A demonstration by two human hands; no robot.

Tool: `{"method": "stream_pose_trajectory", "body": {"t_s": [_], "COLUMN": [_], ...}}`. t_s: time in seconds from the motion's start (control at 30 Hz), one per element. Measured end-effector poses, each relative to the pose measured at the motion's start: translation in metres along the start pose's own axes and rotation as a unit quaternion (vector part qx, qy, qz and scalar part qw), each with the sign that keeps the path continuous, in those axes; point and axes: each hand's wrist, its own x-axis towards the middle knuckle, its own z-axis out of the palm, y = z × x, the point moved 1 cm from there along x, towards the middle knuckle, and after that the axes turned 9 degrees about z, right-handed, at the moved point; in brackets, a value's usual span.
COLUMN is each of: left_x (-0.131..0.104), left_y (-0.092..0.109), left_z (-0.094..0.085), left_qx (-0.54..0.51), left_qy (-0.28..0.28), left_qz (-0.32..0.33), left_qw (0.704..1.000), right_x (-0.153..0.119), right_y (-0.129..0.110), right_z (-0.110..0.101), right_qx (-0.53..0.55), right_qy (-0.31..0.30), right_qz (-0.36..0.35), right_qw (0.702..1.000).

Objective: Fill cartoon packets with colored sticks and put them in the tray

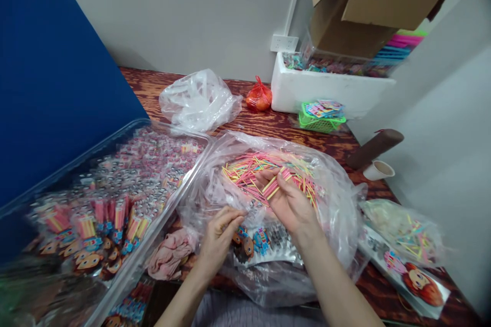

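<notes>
My right hand [293, 204] is closed around a small bundle of pink and yellow sticks [273, 187], held slanted above a large clear plastic bag [333, 214]. Loose pink, yellow and blue sticks [245, 168] fill that bag. My left hand [222, 227] is lower and to the left, thumb and fingers pinched together. Whether anything is between those fingertips I cannot make out. Just beside it, printed cartoon packets [263, 245] lie on the near part of the bag, partly beneath my right wrist.
At left stands a clear tub [192, 168] of filled stick packets. A pink cloth [171, 255] lies beside it. Behind are a plastic bag [199, 99], a red bag [259, 96], a green basket [320, 121] and a white foam box [330, 92]. A paper cup [379, 170] stands right.
</notes>
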Motion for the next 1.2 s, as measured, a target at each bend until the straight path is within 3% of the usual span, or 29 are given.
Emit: {"method": "stream_pose_trajectory", "body": {"t_s": [0.1, 0.27, 0.4, 0.5, 0.67, 0.8, 0.9, 0.97, 1.07, 1.13, 1.2], "left_x": [-0.001, -0.004, -0.004, -0.002, 0.001, 0.002, 0.001, 0.001, 0.002, 0.005, 0.008], "left_y": [-0.003, -0.009, -0.011, -0.009, -0.005, -0.006, -0.007, -0.006, -0.003, -0.001, -0.003], "left_z": [0.0, 0.0, 0.0, -0.002, -0.007, -0.014, -0.022, -0.029, -0.039, -0.045, -0.051], "left_qx": [-0.016, -0.045, -0.062, -0.079, -0.083, -0.099, -0.129, -0.135, -0.121, -0.108, -0.104], "left_qy": [0.009, 0.03, 0.034, 0.047, 0.064, 0.083, 0.049, -0.002, -0.061, -0.05, -0.004], "left_qz": [-0.007, -0.024, -0.019, -0.008, -0.006, -0.017, -0.066, -0.099, -0.122, -0.131, -0.134], "left_qw": [1.0, 0.998, 0.997, 0.996, 0.995, 0.991, 0.988, 0.986, 0.983, 0.984, 0.985], "right_x": [0.002, -0.004, -0.013, -0.021, -0.03, -0.035, -0.037, -0.039, -0.044, -0.049, -0.055], "right_y": [0.011, 0.03, 0.031, 0.028, 0.028, 0.042, 0.052, 0.055, 0.055, 0.049, 0.038], "right_z": [0.009, 0.005, 0.007, 0.01, 0.009, 0.015, 0.023, 0.028, 0.024, 0.01, -0.013], "right_qx": [-0.009, -0.052, -0.174, -0.297, -0.448, -0.565, -0.6, -0.602, -0.566, -0.539, -0.545], "right_qy": [-0.005, 0.027, 0.021, 0.006, 0.049, 0.012, -0.008, -0.034, -0.059, -0.038, 0.011], "right_qz": [-0.012, 0.003, 0.015, 0.024, -0.093, -0.149, -0.176, -0.178, -0.144, -0.117, -0.111], "right_qw": [1.0, 0.998, 0.984, 0.954, 0.888, 0.812, 0.781, 0.778, 0.81, 0.833, 0.831]}}
